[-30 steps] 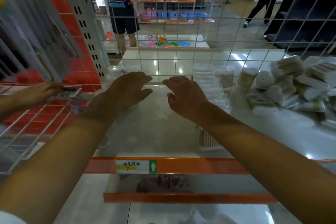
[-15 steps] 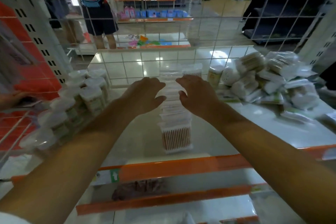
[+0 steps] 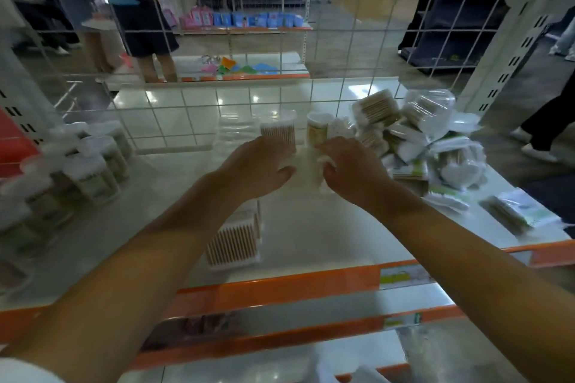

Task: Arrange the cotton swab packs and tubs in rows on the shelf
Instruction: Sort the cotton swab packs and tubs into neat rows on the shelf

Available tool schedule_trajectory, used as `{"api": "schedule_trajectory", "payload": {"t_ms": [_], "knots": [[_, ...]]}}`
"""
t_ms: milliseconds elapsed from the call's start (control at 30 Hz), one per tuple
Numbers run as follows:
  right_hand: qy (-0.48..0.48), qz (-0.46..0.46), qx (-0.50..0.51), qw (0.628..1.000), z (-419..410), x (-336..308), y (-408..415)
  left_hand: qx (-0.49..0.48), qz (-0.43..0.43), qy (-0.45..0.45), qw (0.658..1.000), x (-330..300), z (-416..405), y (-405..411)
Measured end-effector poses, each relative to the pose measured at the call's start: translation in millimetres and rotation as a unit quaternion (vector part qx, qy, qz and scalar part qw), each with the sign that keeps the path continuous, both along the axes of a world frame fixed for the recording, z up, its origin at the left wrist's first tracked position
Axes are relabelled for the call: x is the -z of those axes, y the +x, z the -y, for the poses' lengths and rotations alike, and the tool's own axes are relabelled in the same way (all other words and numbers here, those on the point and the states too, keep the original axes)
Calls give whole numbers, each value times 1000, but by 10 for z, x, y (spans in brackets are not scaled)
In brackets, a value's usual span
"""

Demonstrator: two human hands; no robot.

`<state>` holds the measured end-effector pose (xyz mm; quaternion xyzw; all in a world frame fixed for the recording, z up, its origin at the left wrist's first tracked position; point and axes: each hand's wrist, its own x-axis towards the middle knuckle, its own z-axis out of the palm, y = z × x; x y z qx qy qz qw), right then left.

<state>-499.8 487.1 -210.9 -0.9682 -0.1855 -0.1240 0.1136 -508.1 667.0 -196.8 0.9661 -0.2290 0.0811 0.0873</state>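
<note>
Head view: white shelf, wire grid back, shop aisle.

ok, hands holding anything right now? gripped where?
Both hands, left hand and right hand, appear to grip a blurred clear plastic swab pack by its opposite sides.

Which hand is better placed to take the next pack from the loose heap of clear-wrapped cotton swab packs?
Right. The right hand lies beside the heap; the left hand is further from it.

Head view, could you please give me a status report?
Both hands, left and right, gripping a clear rectangular swab box. Loose pile of bagged swab packs right, unsorted.
</note>
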Motion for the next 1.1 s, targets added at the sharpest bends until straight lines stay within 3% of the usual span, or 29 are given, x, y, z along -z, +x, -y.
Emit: {"api": "schedule_trajectory", "payload": {"t_ms": [233,667,933,1100], "knots": [[29,-31,2,999,405,196,56,-2,-46,-9,999,15,360,130],[27,-74,74,994,630,580,172,-96,-160,-44,981,354,766,374],[111,-118,153,975,578,728,222,-226,-169,-185,941,619,930,438],[113,-122,165,972,553,804,210,-245,-218,-254,910,678,982,426]]}}
